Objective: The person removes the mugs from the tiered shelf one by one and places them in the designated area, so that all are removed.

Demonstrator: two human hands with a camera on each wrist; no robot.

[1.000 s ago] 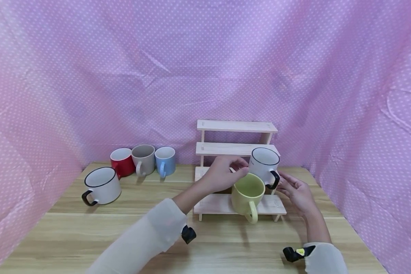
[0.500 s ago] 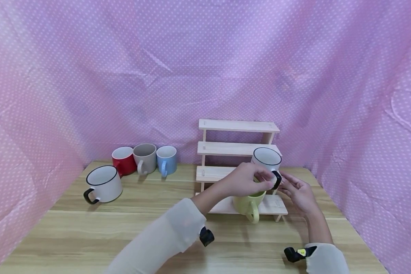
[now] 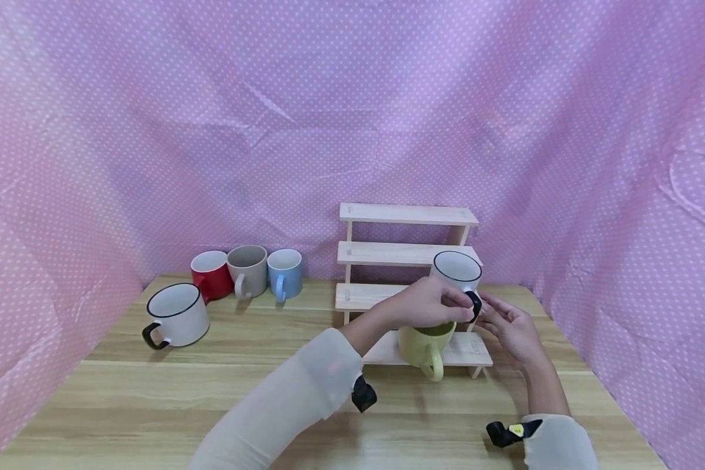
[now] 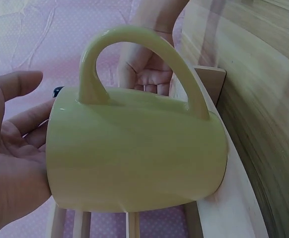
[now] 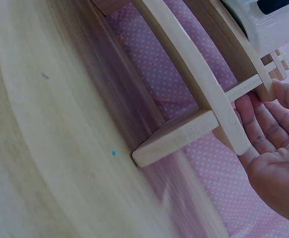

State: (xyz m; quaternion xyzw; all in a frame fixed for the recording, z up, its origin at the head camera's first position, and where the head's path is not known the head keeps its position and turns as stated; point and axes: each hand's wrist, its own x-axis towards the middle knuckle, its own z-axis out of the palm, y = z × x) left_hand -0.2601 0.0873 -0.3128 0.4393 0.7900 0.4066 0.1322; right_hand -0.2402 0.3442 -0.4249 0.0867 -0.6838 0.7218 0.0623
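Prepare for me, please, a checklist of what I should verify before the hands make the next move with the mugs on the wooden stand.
1. Yellow mug upright on the lowest shelf: ok.
2. Its handle behind the shelf's front edge: not ok, it juts past.
3. Black-handled white mug on the stand, upright: ok.
4. Left hand firmly holding the black handle: cannot tell; the fingers are at it, but the contact is unclear.
5. Right hand at the stand's right end: ok.

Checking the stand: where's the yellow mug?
In the head view, the yellow mug stands right of centre on the lowest shelf, partly hidden by the left hand.
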